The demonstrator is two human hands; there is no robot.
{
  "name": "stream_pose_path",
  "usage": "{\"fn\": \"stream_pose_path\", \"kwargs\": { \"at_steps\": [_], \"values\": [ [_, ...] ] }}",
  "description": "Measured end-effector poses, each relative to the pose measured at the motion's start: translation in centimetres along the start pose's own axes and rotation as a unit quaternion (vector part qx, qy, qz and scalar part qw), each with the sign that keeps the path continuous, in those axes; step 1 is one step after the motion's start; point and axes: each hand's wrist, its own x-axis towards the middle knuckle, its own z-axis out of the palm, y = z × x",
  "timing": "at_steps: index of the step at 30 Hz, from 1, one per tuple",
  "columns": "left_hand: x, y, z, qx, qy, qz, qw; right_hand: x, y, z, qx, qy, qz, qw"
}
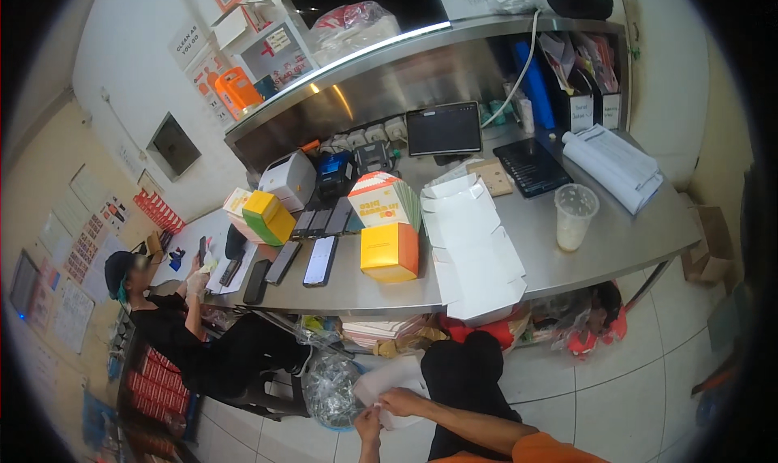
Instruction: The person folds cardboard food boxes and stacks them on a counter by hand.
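Note:
Low in the view, my right hand (399, 402) reaches across from the right with its fingers closed on a whitish cardboard piece (397, 375). My left hand (369, 424) is just below and to the left, fingers pinched at the same piece's near edge. The fingertips of both hands nearly meet there. Part of the cardboard is hidden behind my right hand. Beside it on the floor stands a blue-rimmed bin lined with clear plastic (332, 390). On the steel table (389, 301) above lie an unfolded white carton (470, 248) and stacked yellow and orange boxes (389, 252).
Several phones (320, 260) lie left of the boxes. A plastic cup with pale liquid (574, 220), a black tablet (532, 168) and papers (614, 167) are on the right. A co-worker in black (182, 333) sits at the left. Bagged goods (587, 325) fill the space under the table.

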Motion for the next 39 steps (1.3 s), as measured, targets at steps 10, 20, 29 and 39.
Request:
{"fn": "stream_pose_path", "kwargs": {
  "at_steps": [10, 20, 29, 39],
  "values": [
    [-2.9, 3.5, 2.3, -0.165, -0.083, 0.075, 0.98, 0.5, 1.2, -2.2, 0.274, 0.088, 0.068, 0.955],
    [-4.7, 3.2, 3.9, -0.221, 0.029, 0.066, 0.973, -0.2, -2.8, -3.6, 0.07, 0.115, 0.052, 0.99],
    [-5.9, 5.4, 4.1, -0.241, 0.013, 0.109, 0.964, 1.1, -1.2, -2.7, 0.273, 0.126, 0.041, 0.953],
    [-2.9, 8.2, 4.4, -0.009, 0.04, 0.208, 0.977, 1.1, 2.5, -1.6, 0.292, 0.155, 0.011, 0.944]
  ]
}}
